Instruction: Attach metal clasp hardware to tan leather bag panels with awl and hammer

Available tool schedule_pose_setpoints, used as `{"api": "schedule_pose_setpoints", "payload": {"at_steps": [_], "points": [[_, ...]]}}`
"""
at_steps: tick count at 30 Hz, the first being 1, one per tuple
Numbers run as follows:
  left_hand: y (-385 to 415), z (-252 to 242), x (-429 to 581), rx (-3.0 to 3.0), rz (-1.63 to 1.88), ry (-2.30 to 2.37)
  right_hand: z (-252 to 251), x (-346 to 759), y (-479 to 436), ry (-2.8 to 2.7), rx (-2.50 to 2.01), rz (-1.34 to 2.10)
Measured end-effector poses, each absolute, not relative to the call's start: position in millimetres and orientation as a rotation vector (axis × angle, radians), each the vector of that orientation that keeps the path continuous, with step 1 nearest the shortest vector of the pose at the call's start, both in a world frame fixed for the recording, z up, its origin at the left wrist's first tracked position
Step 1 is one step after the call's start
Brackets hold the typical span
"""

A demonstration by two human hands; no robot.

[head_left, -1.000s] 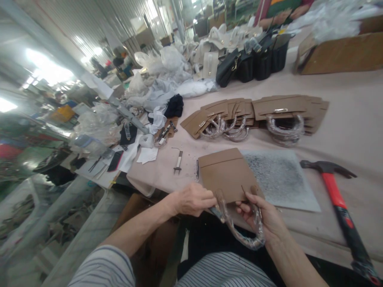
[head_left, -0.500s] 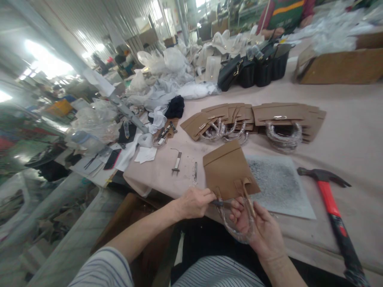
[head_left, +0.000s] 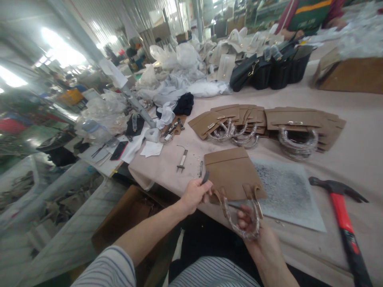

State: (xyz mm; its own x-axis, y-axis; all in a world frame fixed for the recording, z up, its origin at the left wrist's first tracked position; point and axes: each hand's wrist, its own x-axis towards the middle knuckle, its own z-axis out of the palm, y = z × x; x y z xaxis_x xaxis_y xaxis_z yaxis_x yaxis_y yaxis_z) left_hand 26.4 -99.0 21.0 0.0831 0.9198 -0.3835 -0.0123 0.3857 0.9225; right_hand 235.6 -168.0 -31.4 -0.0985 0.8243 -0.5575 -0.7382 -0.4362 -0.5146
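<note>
A brown leather-like bag panel (head_left: 230, 171) lies at the table's front edge, its two tabs joined to a plastic-wrapped curved handle (head_left: 239, 231). My right hand (head_left: 257, 233) reaches from below and behind the handle, fingers curled inside the loop and palm hidden in part. My left hand (head_left: 194, 195) is closed at the panel's lower left corner, its fingertips by the left tab. A slim dark tool (head_left: 206, 177) sticks up out of the left fist; its kind is unclear. Another dark thin piece (head_left: 236, 206) shows between the tabs.
Right of the panel are a grey, speckled board (head_left: 287, 195) and a red-and-black claw hammer (head_left: 341, 211). Brown panels with wrapped handles (head_left: 299, 119) lie stacked behind. A small metal tool (head_left: 182, 160) is at left. Black bags (head_left: 269, 71) and a co-worker (head_left: 311, 18) are farther back.
My left hand has drawn left, away from the right hand, and the dark tool in it now points upward. The panel has tipped flatter. The view has swung slightly left.
</note>
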Motion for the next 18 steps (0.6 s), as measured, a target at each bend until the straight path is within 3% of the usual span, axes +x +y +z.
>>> {"api": "schedule_pose_setpoints", "payload": {"at_steps": [6,18], "points": [[-94.6,34.9,39.6,0.377,0.999,0.970,-21.2,246.2,-173.5,-0.125,-1.002,1.870],[-90.5,19.5,55.4,0.667,1.048,0.978,-19.5,224.4,-163.2,-0.569,-1.105,1.773]]}}
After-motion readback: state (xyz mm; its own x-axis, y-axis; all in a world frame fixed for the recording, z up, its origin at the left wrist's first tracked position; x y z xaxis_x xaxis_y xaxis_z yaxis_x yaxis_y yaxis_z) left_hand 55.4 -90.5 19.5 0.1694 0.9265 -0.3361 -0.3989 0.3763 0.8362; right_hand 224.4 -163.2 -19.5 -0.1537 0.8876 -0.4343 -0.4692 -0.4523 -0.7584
